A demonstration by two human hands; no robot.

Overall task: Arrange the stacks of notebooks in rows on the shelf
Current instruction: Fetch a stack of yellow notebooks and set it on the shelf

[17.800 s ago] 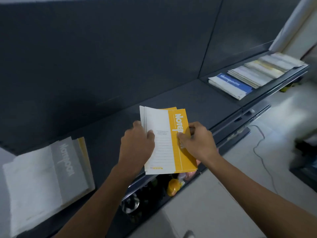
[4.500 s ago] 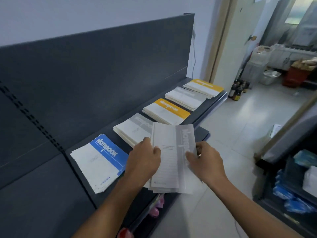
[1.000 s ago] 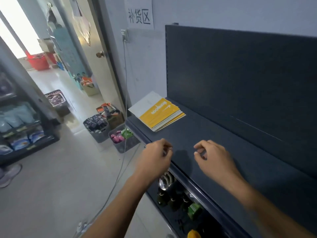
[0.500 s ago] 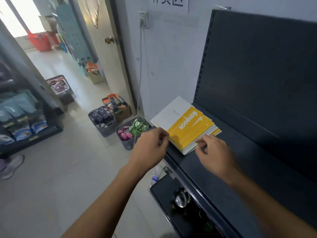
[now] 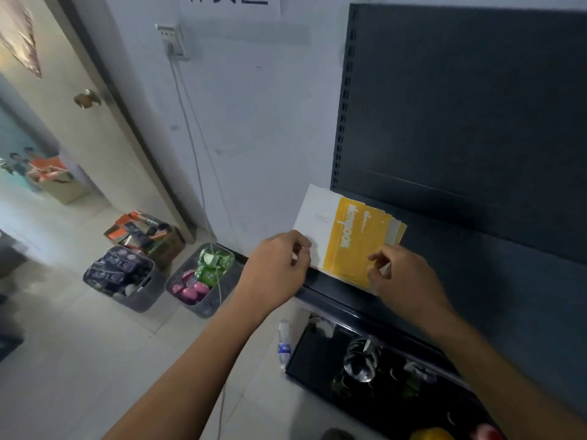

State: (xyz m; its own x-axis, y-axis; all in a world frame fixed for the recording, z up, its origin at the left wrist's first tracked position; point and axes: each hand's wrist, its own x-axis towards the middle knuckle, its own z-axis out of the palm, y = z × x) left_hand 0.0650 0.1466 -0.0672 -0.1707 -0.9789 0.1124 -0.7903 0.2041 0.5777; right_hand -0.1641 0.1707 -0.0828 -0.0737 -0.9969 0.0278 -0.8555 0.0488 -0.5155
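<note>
Left hand [image 5: 276,265], right hand [image 5: 403,281] — now on "Notebook" stack [image 5: 352,236]

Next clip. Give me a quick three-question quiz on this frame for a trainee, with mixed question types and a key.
1. True or false: the top cover of the stack of notebooks on the shelf is blue.
2. Multiple choice: the left hand and right hand are (A) at the stack's near corners, (B) inside a basket, (C) hanging at the person's sides.
3. Fill in: the grey basket holding green and pink packets stands on the ____.
Key: 1 false; 2 A; 3 floor.
</note>
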